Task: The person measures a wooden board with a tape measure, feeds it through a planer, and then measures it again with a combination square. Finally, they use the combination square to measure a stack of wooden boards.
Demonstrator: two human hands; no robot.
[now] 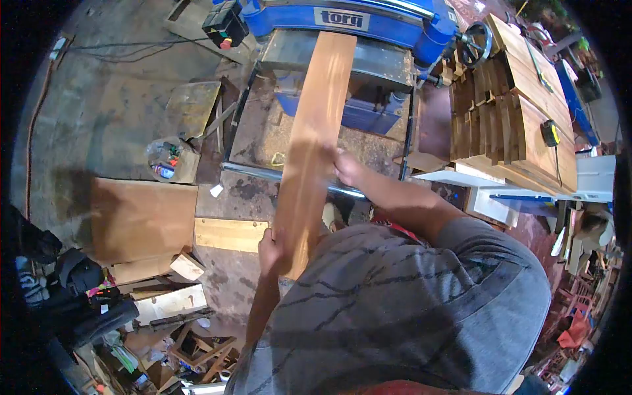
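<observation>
A long reddish-brown wooden board (pixel 316 125) runs from my body up into the blue thickness planer (pixel 342 26), resting on its grey metal table. My left hand (pixel 268 251) grips the near end of the board at its left edge. My right hand (pixel 347 168) presses on the board's right edge about midway along. The board lies flat and points into the machine's mouth.
A stack of cut wooden boards (pixel 507 125) stands to the right, with a yellow tape measure (pixel 550 132) on it. Flat wood panels (pixel 141 217) lie on the floor at left, beside a container of small items (pixel 168 161). Scrap offcuts (pixel 197 349) clutter the lower left.
</observation>
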